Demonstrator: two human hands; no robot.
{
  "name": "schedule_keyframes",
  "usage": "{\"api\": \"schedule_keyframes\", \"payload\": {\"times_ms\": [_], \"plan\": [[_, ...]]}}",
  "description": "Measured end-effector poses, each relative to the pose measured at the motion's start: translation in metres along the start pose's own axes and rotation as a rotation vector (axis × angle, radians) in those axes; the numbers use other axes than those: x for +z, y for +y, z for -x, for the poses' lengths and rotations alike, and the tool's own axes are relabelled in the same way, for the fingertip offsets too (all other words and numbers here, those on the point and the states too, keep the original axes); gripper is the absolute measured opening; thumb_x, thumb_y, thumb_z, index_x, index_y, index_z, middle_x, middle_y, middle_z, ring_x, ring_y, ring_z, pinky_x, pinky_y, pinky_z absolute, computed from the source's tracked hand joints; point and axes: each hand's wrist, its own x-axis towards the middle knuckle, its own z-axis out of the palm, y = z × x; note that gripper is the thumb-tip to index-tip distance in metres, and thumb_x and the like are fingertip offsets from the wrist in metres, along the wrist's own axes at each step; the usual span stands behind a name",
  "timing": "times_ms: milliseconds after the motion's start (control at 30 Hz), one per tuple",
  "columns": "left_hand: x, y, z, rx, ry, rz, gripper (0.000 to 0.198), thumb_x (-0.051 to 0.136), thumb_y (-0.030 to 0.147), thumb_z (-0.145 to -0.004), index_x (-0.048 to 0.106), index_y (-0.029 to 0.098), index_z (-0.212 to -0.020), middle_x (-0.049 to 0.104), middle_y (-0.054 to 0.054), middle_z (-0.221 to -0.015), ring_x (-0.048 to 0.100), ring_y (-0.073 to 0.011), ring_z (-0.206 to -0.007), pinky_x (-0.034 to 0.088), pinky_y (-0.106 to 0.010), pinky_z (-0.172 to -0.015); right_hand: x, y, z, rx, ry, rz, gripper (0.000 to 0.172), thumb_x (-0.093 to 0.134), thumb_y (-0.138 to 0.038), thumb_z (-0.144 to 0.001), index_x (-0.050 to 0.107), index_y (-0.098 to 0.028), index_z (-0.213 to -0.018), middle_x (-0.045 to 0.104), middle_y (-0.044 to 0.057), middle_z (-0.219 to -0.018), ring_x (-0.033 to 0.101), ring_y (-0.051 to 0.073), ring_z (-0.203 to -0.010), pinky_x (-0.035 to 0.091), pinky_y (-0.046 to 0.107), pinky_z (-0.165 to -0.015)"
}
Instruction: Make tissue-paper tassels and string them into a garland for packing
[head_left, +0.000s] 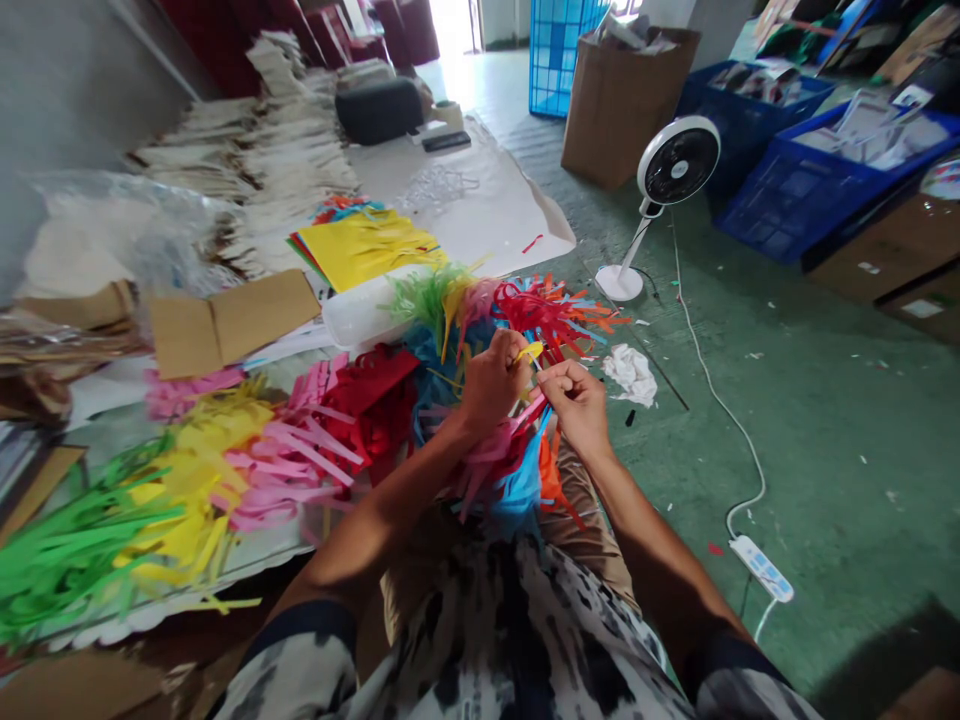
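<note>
Above my lap, my left hand point(493, 380) pinches a small yellow strip point(529, 351) of tissue paper or thin cloth. Close beside it, my right hand point(576, 402) is closed in a pinch near that strip; what lies between its fingertips is too small to make out. Below both hands hang fringed tassels in pink, blue point(519, 488) and orange point(553, 472), spread over my thighs. Just beyond the hands, a red tassel point(529, 305) lies among green point(424, 298), yellow and pink ones at the table's edge.
Left, the table bears bunches of green point(82, 535), yellow point(191, 480), pink and red fringe. Farther back are yellow sheets point(367, 245), a cardboard piece point(232, 320) and stacked pale material point(300, 150). A fan point(679, 165), power strip point(761, 568) and blue crates point(795, 200) stand right.
</note>
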Motion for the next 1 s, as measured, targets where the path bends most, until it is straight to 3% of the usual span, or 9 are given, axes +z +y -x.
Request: {"api": "schedule_keyframes", "payload": {"times_ms": [233,300,400,467,567,700,833,1000], "plan": [[-0.013,0.005,0.01,0.283,-0.122,0.104,0.01,0.063,0.022,-0.093,0.059,0.022,-0.102,0.073,-0.004,-0.094,0.067,-0.0179,-0.086,0.051,-0.03,-0.082,-0.001,0.005,-0.003,-0.023,0.071,0.028,0.02,0.076,-0.04,-0.087,0.067,-0.023,-0.082,0.063,-0.005,-0.065,0.05,0.012,-0.056,0.037,0.028,-0.058],[-0.016,0.006,0.009,0.226,-0.153,0.209,0.006,0.062,0.027,-0.096,0.063,0.021,-0.097,0.072,-0.003,-0.091,0.066,-0.0161,-0.083,0.05,-0.029,-0.081,-0.001,0.005,-0.003,-0.016,0.071,0.025,0.02,0.076,-0.041,-0.088,0.067,-0.023,-0.086,0.067,-0.004,-0.067,0.055,0.013,-0.058,0.041,0.028,-0.06],[-0.014,0.004,0.003,-0.005,-0.16,0.475,0.016,0.062,0.034,-0.096,0.066,0.02,-0.089,0.07,0.0,-0.086,0.065,-0.0132,-0.08,0.05,-0.026,-0.078,-0.001,0.005,-0.003,-0.006,0.049,0.012,0.023,0.076,-0.045,-0.089,0.066,-0.024,-0.089,0.073,-0.002,-0.071,0.064,0.016,-0.063,0.047,0.03,-0.065],[-0.01,0.003,-0.002,-0.147,-0.148,0.679,0.019,0.071,0.036,-0.089,0.063,0.019,-0.088,0.072,0.0,-0.086,0.068,-0.0135,-0.082,0.051,-0.026,-0.077,0.0,0.005,-0.002,-0.004,0.039,0.01,0.025,0.077,-0.047,-0.089,0.066,-0.024,-0.089,0.074,-0.001,-0.072,0.065,0.017,-0.063,0.048,0.031,-0.066],[-0.006,0.006,-0.009,-0.316,-0.183,0.918,0.035,0.084,0.035,-0.077,0.061,0.02,-0.098,0.076,-0.002,-0.09,0.071,-0.0149,-0.083,0.052,-0.025,-0.072,0.0,0.005,-0.002,0.0,0.024,0.017,0.026,0.077,-0.049,-0.088,0.066,-0.025,-0.09,0.073,-0.001,-0.071,0.066,0.018,-0.063,0.05,0.032,-0.065],[-0.007,0.013,-0.013,-0.483,-0.22,0.992,0.046,0.087,0.034,-0.073,0.064,0.02,-0.111,0.079,-0.005,-0.098,0.072,-0.014,-0.08,0.047,-0.022,-0.061,-0.001,0.003,-0.001,0.0,0.011,0.026,0.025,0.077,-0.047,-0.089,0.065,-0.025,-0.088,0.073,-0.001,-0.071,0.066,0.018,-0.064,0.05,0.032,-0.066],[-0.004,0.014,-0.015,-0.482,-0.19,0.989,0.041,0.089,0.031,-0.068,0.07,0.018,-0.101,0.079,-0.003,-0.086,0.073,-0.016,-0.076,0.051,-0.025,-0.064,-0.001,0.003,0.0,-0.004,0.003,0.033,0.023,0.075,-0.046,-0.09,0.065,-0.025,-0.088,0.072,-0.002,-0.07,0.064,0.017,-0.063,0.049,0.031,-0.066],[0.001,0.012,-0.012,-0.277,-0.067,0.733,0.017,0.081,0.028,-0.077,0.073,0.021,-0.091,0.078,0.001,-0.079,0.068,-0.0128,-0.065,0.051,-0.025,-0.06,0.0,0.005,-0.002,-0.025,0.022,0.043,0.025,0.073,-0.048,-0.091,0.065,-0.026,-0.098,0.066,-0.004,-0.072,0.057,0.015,-0.063,0.046,0.029,-0.064]]}}
